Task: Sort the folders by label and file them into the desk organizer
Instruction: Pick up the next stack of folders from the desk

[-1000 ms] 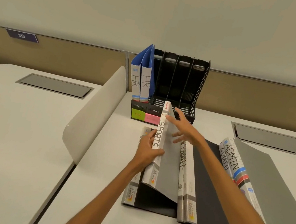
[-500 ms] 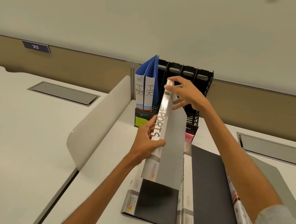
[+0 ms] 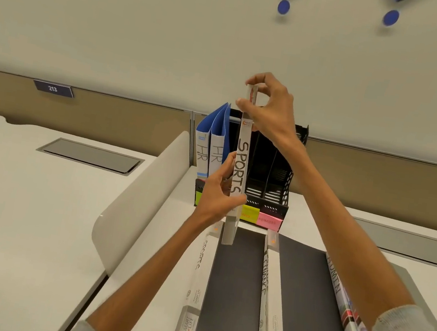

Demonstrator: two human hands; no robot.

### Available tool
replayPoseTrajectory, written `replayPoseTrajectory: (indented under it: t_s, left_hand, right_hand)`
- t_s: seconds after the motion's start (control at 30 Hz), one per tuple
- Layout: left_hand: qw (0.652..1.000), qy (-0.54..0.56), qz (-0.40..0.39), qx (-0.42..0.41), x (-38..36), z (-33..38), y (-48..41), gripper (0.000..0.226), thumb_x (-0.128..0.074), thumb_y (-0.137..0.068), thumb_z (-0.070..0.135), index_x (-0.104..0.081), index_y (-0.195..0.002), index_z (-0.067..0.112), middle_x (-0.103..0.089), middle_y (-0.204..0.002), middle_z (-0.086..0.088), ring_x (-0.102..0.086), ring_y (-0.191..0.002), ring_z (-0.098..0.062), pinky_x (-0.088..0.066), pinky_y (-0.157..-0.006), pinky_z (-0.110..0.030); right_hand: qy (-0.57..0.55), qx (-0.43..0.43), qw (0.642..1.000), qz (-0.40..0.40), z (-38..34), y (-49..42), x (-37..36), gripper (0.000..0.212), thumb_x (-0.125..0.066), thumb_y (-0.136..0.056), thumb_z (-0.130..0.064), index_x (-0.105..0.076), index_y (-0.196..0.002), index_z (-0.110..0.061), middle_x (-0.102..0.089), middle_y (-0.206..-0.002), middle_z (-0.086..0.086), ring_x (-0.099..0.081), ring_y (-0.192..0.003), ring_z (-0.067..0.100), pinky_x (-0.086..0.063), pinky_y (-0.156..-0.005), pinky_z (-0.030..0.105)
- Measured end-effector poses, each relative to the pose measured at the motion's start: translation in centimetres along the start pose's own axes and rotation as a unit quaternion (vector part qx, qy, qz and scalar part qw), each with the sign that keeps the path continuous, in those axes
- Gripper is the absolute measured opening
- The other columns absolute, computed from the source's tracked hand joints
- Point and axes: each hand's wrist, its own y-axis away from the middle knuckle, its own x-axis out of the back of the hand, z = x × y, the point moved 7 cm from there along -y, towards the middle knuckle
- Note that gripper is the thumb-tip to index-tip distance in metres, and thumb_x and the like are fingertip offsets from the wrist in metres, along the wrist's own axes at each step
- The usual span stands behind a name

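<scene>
Nearest me on the white table (image 3: 35,208) lay the flat folders: a second SPORTS folder (image 3: 223,293) at the left, the FINANCE folder (image 3: 301,305) touching its right edge, and the ADMIN folders (image 3: 343,306) further right, partly hidden under my right forearm. Above the near end of the lying SPORTS folder I held the upright SPORTS folder (image 3: 239,174), spine toward me, its lower end clear of the table. My left hand (image 3: 219,191) gripped the spine low down, thumb across the front just under the lettering and fingers (image 3: 227,164) behind its left edge. My right hand (image 3: 271,108) pinched the top end of the spine, thumb and fingertips closed on it. Beyond the folder stood the black desk organizer (image 3: 275,174), with yellow and pink sticky labels (image 3: 268,221) on its front lip. Two blue HR folders (image 3: 211,147) stood upright in its leftmost slot; the slots to the right showed dark. A curved white divider (image 3: 144,197) rose at the left, and a plate marked 213 (image 3: 53,88) sat on the back panel.
</scene>
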Motion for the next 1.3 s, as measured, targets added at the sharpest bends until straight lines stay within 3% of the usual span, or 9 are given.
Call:
replayPoseTrajectory:
  t_s: [0.1, 0.23, 0.37, 0.5, 0.63, 0.87, 1.0, 1.13, 1.3]
  left_hand:
    - [1.0, 0.016, -0.008, -0.001, 0.5, -0.3, -2.5, 0.096, -0.081, -0.071, 0.006, -0.032, -0.15, 0.03, -0.053, -0.137, 0.019, -0.054, -0.123, 0.003, -0.05, -0.09, -0.014]
    - [0.999, 0.014, -0.035, -0.004, 0.7, -1.2, -5.3, 0.092, -0.082, -0.075, 0.012, -0.031, -0.151, 0.022, -0.047, -0.139, 0.022, -0.047, -0.126, 0.011, -0.043, -0.096, -0.01]
    - [0.997, 0.013, -0.067, 0.028, 0.3, -3.8, -7.2, 0.087, -0.076, -0.081, 0.008, -0.027, -0.152, 0.023, -0.046, -0.148, 0.005, -0.05, -0.123, 0.007, -0.044, -0.097, -0.011]
    - [0.994, 0.009, -0.091, 0.063, -0.1, -7.6, -7.8, 0.077, -0.067, -0.088, 0.002, -0.026, -0.152, 0.017, -0.049, -0.136, 0.025, -0.049, -0.12, 0.014, -0.044, -0.096, -0.009]
    - [0.984, -0.071, -0.117, 0.117, 0.1, -12.0, -7.2, 0.071, -0.065, -0.091, 0.009, -0.03, -0.152, 0.018, -0.046, -0.149, -0.002, -0.043, -0.138, -0.019, -0.041, -0.109, -0.04]
    - [0.944, -0.247, -0.124, 0.18, -0.1, -17.6, -6.1, 0.076, -0.049, -0.096, 0.05, -0.017, -0.155, 0.017, -0.029, -0.158, -0.005, -0.03, -0.145, -0.028, -0.032, -0.113, -0.044]
    - [0.931, -0.305, -0.068, 0.189, 0.5, -19.1, -6.8, 0.078, -0.047, -0.092, 0.059, -0.024, -0.153, 0.016, -0.044, -0.15, -0.007, -0.044, -0.136, -0.027, -0.04, -0.107, -0.042]
    - [0.931, -0.328, 0.021, 0.16, 1.4, -19.1, -7.9, 0.079, -0.057, -0.085, 0.062, -0.038, -0.148, 0.018, -0.068, -0.119, -0.004, -0.064, -0.109, -0.022, -0.051, -0.091, -0.037]
    - [0.914, -0.367, 0.034, 0.17, 2.1, -20.1, -9.0, 0.06, -0.05, -0.09, 0.063, -0.048, -0.134, 0.023, -0.072, -0.103, -0.002, -0.068, -0.093, -0.022, -0.053, -0.083, -0.038]
  right_hand:
    - [0.001, 0.023, 0.999, 0.041, 0.0, -1.2, 0.3, 0.032, -0.07, -0.082, -0.017, -0.06, -0.112, -0.011, -0.064, -0.107, -0.007, -0.058, -0.1, 0.002, -0.048, -0.07, 0.005]
    - [-0.018, 0.03, 0.995, 0.093, 1.4, -2.5, 0.3, 0.028, -0.069, -0.083, -0.01, -0.061, -0.11, -0.006, -0.06, -0.104, -0.006, -0.057, -0.092, -0.004, -0.057, -0.076, 0.015]
    - [-0.01, 0.007, 0.996, 0.088, 4.4, -2.7, -1.4, 0.025, -0.069, -0.084, -0.009, -0.062, -0.108, -0.005, -0.063, -0.103, -0.001, -0.059, -0.095, 0.004, -0.059, -0.083, 0.026]
    - [0.014, -0.002, 0.998, 0.062, 7.2, -2.5, -3.2, 0.023, -0.066, -0.086, -0.007, -0.061, -0.108, -0.006, -0.063, -0.103, 0.001, -0.063, -0.091, 0.013, -0.06, -0.082, 0.033]
    - [0.035, -0.002, 0.998, 0.058, 9.1, -2.9, -3.9, 0.02, -0.062, -0.088, -0.007, -0.058, -0.107, -0.01, -0.06, -0.099, -0.001, -0.065, -0.078, 0.021, -0.061, -0.075, 0.036]
    - [0.046, -0.035, 0.995, 0.087, 11.9, -5.3, -4.6, 0.024, -0.064, -0.089, -0.013, -0.058, -0.112, -0.009, -0.062, -0.104, 0.0, -0.064, -0.091, 0.016, -0.059, -0.085, 0.036]
    - [0.058, -0.034, 0.994, 0.088, 13.2, -6.2, -5.1, 0.025, -0.064, -0.09, -0.013, -0.058, -0.113, -0.009, -0.063, -0.105, 0.002, -0.064, -0.089, 0.016, -0.059, -0.084, 0.035]
    - [0.047, -0.026, 0.996, 0.071, 13.7, -7.0, -6.1, 0.023, -0.063, -0.089, -0.012, -0.057, -0.112, -0.009, -0.062, -0.104, 0.001, -0.064, -0.088, 0.016, -0.059, -0.084, 0.036]
    - [0.022, 0.004, 0.994, 0.104, 13.6, -6.3, -7.4, 0.022, -0.064, -0.089, -0.012, -0.058, -0.11, -0.008, -0.064, -0.105, 0.003, -0.067, -0.089, 0.019, -0.059, -0.079, 0.035]
